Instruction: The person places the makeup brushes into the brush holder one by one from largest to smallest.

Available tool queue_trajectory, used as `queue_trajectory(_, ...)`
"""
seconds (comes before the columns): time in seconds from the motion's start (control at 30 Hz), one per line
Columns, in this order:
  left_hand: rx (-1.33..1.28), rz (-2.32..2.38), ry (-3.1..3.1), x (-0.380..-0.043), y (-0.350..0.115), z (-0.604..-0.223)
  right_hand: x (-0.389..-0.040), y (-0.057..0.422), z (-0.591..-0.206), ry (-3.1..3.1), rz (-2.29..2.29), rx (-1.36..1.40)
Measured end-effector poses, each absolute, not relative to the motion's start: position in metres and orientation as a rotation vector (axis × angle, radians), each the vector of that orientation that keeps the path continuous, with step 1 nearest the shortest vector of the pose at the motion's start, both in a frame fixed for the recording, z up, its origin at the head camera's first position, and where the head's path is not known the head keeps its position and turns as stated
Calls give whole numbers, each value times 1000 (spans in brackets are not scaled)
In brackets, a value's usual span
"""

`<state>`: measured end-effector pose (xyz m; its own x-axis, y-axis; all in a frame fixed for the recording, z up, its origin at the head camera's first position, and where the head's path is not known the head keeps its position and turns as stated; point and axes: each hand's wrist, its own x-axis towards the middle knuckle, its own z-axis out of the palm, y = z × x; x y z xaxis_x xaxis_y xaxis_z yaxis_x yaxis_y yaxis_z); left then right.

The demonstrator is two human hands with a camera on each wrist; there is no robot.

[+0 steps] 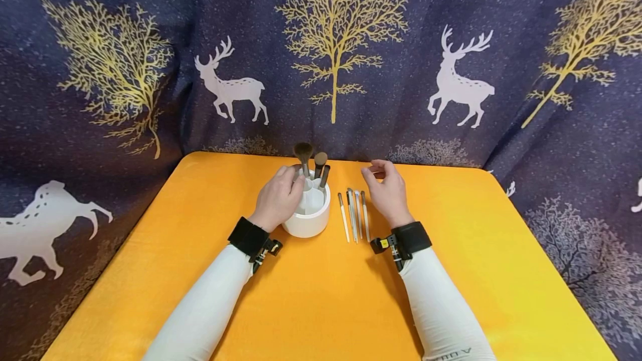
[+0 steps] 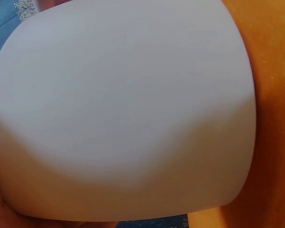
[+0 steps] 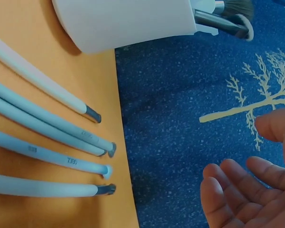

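Observation:
A round white makeup brush holder (image 1: 307, 226) with divided compartments stands on the table, three dark-bristled makeup brushes (image 1: 303, 152) upright at its back. My left hand (image 1: 281, 196) grips the holder at its left side, thumb by the rim. The holder's pale wall (image 2: 123, 95) nearly fills the left wrist view and hides most of that hand. To the right, several slim makeup brushes (image 1: 351, 213) lie side by side. My right hand (image 1: 390, 194) hovers past them with loosely bent fingers, nothing between thumb and fingertips (image 3: 211, 190) in the right wrist view.
An orange-covered table (image 1: 311, 305) spreads under everything. Directly behind its far edge hangs a dark blue curtain (image 1: 371, 105) printed with deer and golden trees. Both wrists wear black straps (image 1: 412, 237) with small cameras.

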<state>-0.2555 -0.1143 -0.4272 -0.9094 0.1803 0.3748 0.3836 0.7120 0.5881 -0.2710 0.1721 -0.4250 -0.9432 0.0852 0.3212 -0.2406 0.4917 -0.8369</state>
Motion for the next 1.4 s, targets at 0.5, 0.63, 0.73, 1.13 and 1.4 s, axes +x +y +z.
queue_trajectory(0.5,-447,-998,-2623,-256,-115,-430,-275,179,-435,-2605,1363,54)
queue_trajectory(0.63,-446,-997,-2627,-256,-116,-430,-277,180,-437,-2694,1325,20)
queue_trajectory(0.73,-443,-993,-2629,-257,-116,-431,-278,181,-439,-2750,1292,2)
queue_trajectory(1.13,-444,-990,-2630,-255,-116,-430,-276,180,-443,-2933,1151,33)
queue_trajectory(1.4,-438,-1005,-2638,-256,-115,-428,-275,180,-445,-3024,1085,39)
